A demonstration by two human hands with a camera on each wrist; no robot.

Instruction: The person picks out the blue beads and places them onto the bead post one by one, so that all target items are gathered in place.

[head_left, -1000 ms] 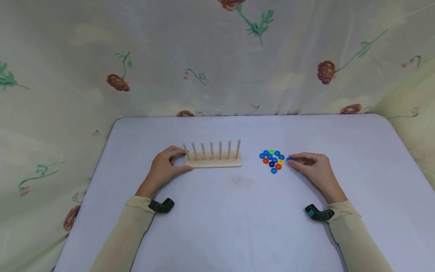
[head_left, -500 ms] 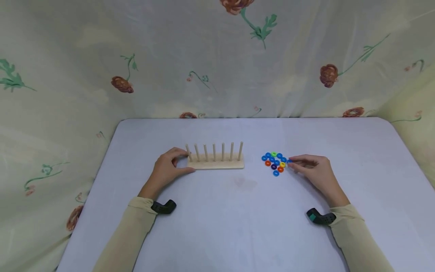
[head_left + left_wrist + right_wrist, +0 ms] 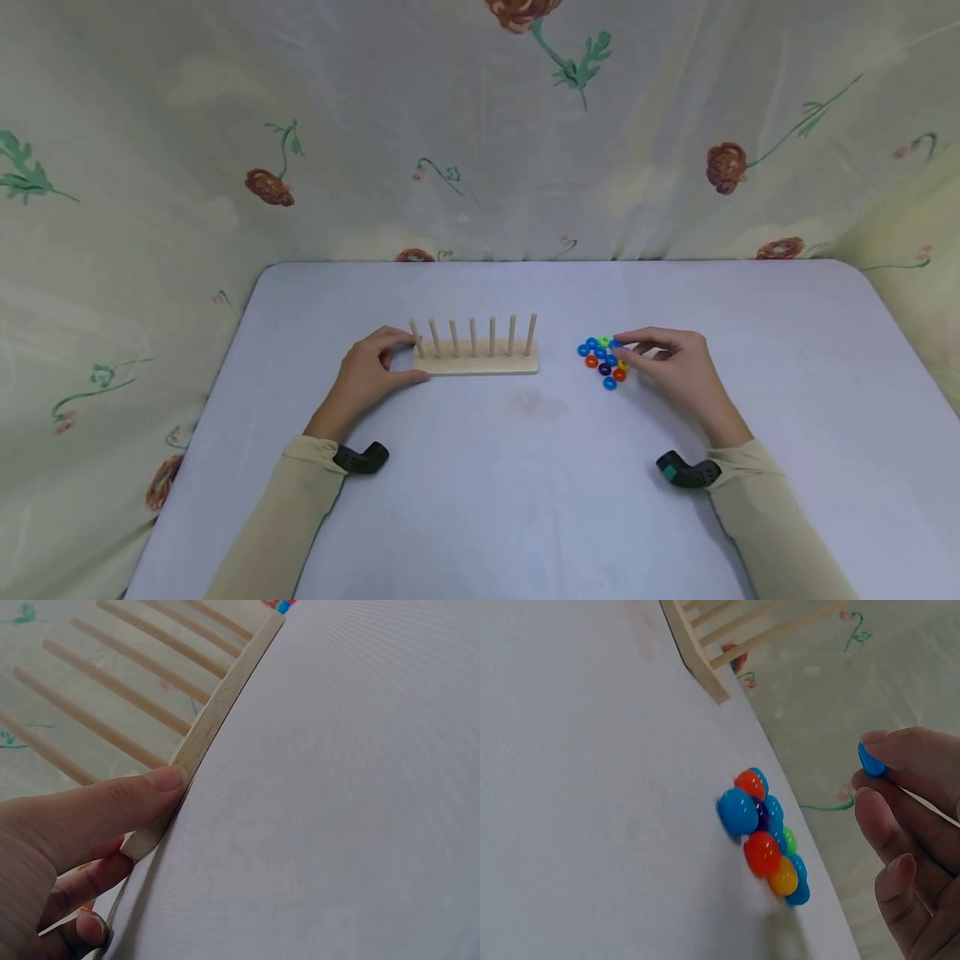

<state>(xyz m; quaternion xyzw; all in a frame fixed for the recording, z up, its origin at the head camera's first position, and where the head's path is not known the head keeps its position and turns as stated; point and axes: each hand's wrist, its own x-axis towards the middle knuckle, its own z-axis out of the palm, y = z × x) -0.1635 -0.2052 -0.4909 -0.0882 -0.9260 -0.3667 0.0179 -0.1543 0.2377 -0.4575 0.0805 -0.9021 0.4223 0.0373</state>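
My left hand [image 3: 367,367] grips the left end of a wooden peg stand [image 3: 480,365], with the thumb [image 3: 161,780] along its near side. Several thin upright pegs [image 3: 472,335] rise from the base, all bare. Between thumb and forefinger my right hand [image 3: 675,358] pinches a small blue ring [image 3: 870,760], raised off the table. Under and left of these fingertips lies a cluster of small rings: blue [image 3: 610,383], orange-red [image 3: 620,375], dark purple [image 3: 604,369], green [image 3: 603,341] and yellow [image 3: 784,877]. In the head view the right fingers partly cover the cluster.
A white-covered table [image 3: 480,500] with rounded far corners carries everything. Behind it hangs a pale curtain [image 3: 360,100] printed with flowers. Each wrist wears a black camera mount [image 3: 362,458], the right mount [image 3: 687,470] having a green patch.
My right hand has lifted the blue ring from beside the cluster and moved left over the rings. The left hand stays on the peg stand. The head view shifted slightly earlier.
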